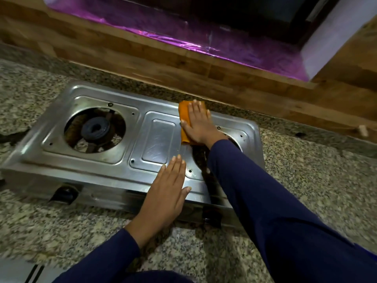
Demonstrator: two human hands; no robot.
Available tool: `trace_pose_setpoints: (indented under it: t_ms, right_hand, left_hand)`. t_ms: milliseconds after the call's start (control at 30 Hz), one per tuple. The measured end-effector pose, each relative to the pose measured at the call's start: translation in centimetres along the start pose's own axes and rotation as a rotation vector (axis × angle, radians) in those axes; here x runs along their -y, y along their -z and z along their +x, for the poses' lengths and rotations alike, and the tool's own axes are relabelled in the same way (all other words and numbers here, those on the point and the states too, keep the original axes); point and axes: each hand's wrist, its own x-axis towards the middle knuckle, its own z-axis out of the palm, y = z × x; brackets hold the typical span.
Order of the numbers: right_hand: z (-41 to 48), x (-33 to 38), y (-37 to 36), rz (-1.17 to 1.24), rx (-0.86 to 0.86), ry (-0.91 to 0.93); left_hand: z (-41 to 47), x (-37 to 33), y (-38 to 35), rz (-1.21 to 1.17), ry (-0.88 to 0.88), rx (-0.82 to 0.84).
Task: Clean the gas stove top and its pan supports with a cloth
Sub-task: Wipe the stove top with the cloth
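A steel two-burner gas stove (pixel 114 172) lies on a speckled granite counter. No pan supports are on it. The left burner (pixel 95 128) sits bare in its round opening. My right arm hides most of the right burner opening (pixel 234 139). My right hand (pixel 199 123) presses flat on a folded orange cloth (pixel 184 114) at the stove's back edge, between the centre panel and the right opening. My left hand (pixel 166 193) lies flat with fingers together on the stove's front edge and holds nothing.
A wooden wall panel (pixel 183 64) rises just behind the counter, with a purple-lined ledge (pixel 183 37) above it. Two black knobs (pixel 65 194) sit on the stove's front face. A dark object (pixel 10 136) lies left of the stove. A white item (pixel 18 270) shows at bottom left.
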Motion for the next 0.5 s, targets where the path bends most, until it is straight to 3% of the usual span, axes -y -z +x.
trace_pose_setpoints:
  t_ms: [133,267,367,500]
  right_hand:
    - [-5.6,1.8,-1.3,-0.014,0.043,0.186]
    - [-13.8,2.7,-3.2,0.064,0.039,0.297]
    - [-18.4,4.2,-4.4,0.059,-0.013,0.269]
    - [-19.2,10.0,-5.7,0.088,-0.058,0.062]
  left_hand:
    - [-0.5,1.0,1.2,-0.235,0.031,-0.046]
    - [-2.4,5.5,2.4,-0.143,0.124,-0.11]
    - [-3.6,9.0,3.8,-0.073,0.231,-0.141]
    - [-4.9,12.1,5.2,0.045,0.287,-0.142]
